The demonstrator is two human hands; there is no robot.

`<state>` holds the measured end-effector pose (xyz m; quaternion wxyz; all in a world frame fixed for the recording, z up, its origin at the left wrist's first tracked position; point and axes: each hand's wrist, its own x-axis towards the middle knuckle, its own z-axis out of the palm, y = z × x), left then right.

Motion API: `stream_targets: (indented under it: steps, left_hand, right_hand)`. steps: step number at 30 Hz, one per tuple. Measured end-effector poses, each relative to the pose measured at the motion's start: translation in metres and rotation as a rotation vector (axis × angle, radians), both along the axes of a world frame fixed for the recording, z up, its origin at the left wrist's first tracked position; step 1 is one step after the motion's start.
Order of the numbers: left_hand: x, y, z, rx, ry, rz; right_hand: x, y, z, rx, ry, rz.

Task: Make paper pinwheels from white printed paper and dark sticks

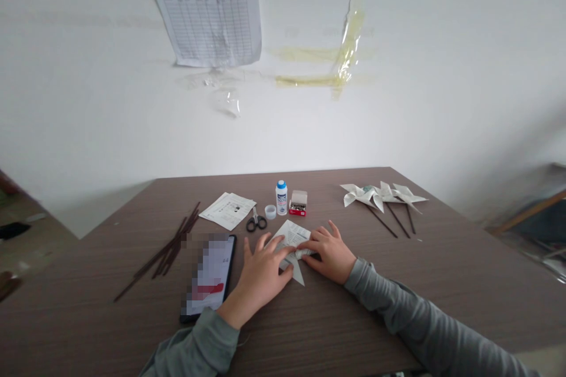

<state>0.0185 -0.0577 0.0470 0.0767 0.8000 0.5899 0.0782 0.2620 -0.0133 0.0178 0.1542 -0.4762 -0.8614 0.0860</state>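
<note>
A partly folded paper pinwheel (288,232) of printed white sheet lies on the table between my hands, one pointed flap sticking out towards me. My left hand (260,268) rests on its left side, the thumb and index finger pressing near the centre and the other fingers spread. From the right, my right hand (331,253) pinches a folded-in corner at the middle with thumb and fingertips. The fingers partly hide the centre of the paper.
Behind the paper are black-handled scissors (256,223), a small translucent cap (270,212), a white bottle with a blue cap (282,199) and a small red box (298,205). Paper squares (227,210), dark sticks (170,244) and a phone (212,274) lie left; finished pinwheels (382,195) lie right.
</note>
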Motion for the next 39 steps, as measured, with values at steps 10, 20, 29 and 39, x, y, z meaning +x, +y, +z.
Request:
stream_targets:
  steps: [10, 20, 29, 39]
  left_hand:
    - [0.001, 0.004, -0.008, 0.037, -0.04, 0.03]
    - [0.001, 0.003, -0.004, 0.062, -0.021, 0.015]
    - [0.001, 0.007, -0.008, 0.082, -0.034, 0.031]
    - [0.001, 0.01, -0.007, 0.09, -0.029, 0.033]
  right_hand:
    - [0.0, -0.001, 0.003, -0.013, 0.043, -0.017]
    - [-0.004, -0.003, 0.009, -0.048, -0.005, -0.024]
    - [-0.001, 0.001, 0.002, -0.022, -0.004, -0.006]
    - [-0.002, -0.003, 0.004, -0.005, -0.004, -0.027]
